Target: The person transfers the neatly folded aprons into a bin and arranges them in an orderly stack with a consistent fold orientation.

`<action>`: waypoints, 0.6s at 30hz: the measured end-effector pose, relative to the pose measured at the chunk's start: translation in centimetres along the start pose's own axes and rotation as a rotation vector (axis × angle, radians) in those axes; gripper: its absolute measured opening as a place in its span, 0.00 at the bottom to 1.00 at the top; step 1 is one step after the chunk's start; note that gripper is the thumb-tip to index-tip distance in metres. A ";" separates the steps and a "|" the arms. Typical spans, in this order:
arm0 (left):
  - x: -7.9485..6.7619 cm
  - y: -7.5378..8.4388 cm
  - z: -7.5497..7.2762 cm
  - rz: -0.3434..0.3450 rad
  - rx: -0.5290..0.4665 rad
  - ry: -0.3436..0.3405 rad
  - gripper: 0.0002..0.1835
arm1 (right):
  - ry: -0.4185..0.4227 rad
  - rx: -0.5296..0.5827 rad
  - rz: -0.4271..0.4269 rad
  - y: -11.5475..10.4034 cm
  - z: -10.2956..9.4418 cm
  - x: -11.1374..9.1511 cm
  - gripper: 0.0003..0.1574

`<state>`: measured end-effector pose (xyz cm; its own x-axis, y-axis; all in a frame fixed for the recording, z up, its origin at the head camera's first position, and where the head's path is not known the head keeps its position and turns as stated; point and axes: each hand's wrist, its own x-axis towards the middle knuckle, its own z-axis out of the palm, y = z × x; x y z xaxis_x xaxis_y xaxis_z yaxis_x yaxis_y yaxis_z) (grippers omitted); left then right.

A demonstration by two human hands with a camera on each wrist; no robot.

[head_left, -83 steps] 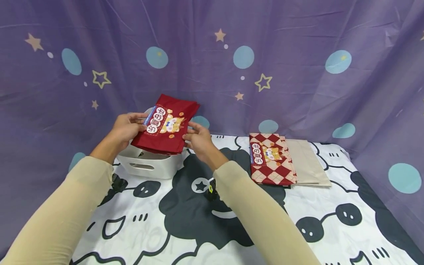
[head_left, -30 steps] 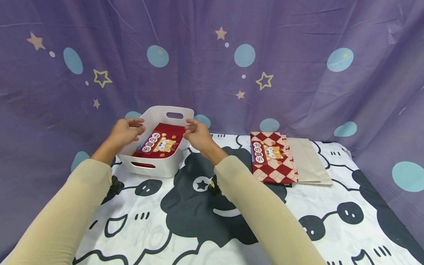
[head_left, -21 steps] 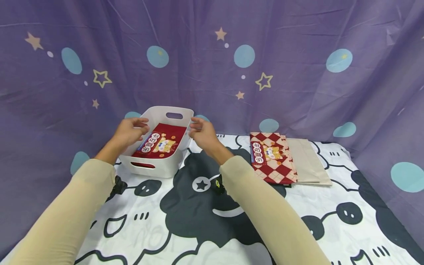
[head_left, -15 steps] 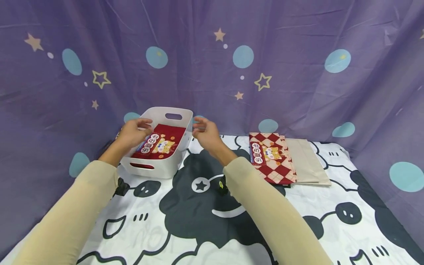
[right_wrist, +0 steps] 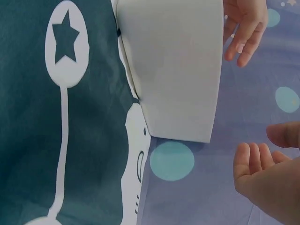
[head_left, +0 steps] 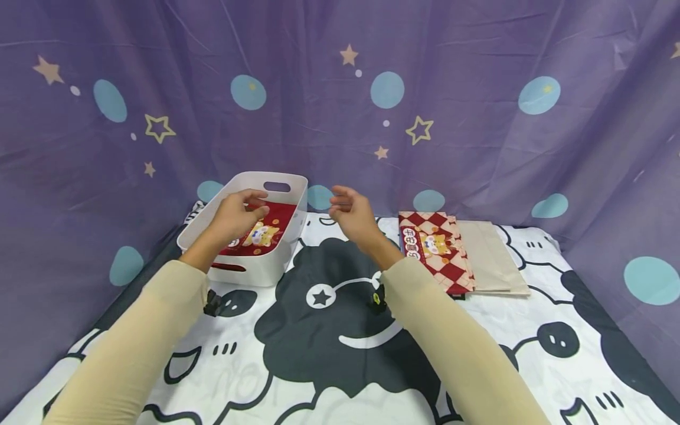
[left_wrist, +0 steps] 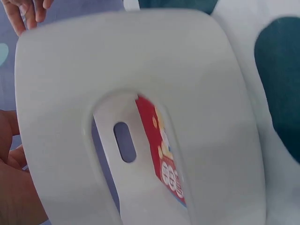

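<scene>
A white plastic basket [head_left: 265,268] with handle slots stands at the back left; its wall fills much of the left wrist view. Inside lies a folded red fabric piece [head_left: 271,230] with a cartoon dog and white lettering, partly covered by my left hand in the head view. That left hand [head_left: 234,217] hovers over the basket, fingers relaxed, thumb apart, holding nothing. My right hand [head_left: 355,217] is in the air just right of the basket, its fingers loosely bent around nothing. In the right wrist view, the basket's outer side [right_wrist: 173,70] stands apart from the right hand.
At the right back lies a folded red-and-cream checkered fabric piece [head_left: 448,271] with a similar dog print, partly over flat beige folded material [head_left: 494,260]. A black-and-white cartoon cloth [head_left: 361,369] covers the surface. Behind hangs a purple curtain [head_left: 319,147].
Both hands held the red fabric above the basket, and it then came to lie inside. Since releasing it, both hands have moved rightward, the right one off the basket's edge.
</scene>
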<state>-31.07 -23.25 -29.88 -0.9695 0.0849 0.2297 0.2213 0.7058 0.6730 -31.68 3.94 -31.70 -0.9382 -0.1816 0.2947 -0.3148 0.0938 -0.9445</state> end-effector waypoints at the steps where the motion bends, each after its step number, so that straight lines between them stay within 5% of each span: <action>1: 0.0 0.2 0.2 0.008 -0.002 0.000 0.23 | 0.002 -0.005 -0.006 0.0 -0.3 0.0 0.32; 18: 0.2 4.2 3.4 0.144 -0.115 0.038 0.20 | 0.023 -0.055 -0.051 0.3 -4.6 -1.2 0.34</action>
<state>-30.72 -17.84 -29.43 -0.9227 0.1516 0.3544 0.3705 0.6029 0.7066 -31.33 8.73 -31.65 -0.9236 -0.1650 0.3461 -0.3691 0.1388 -0.9189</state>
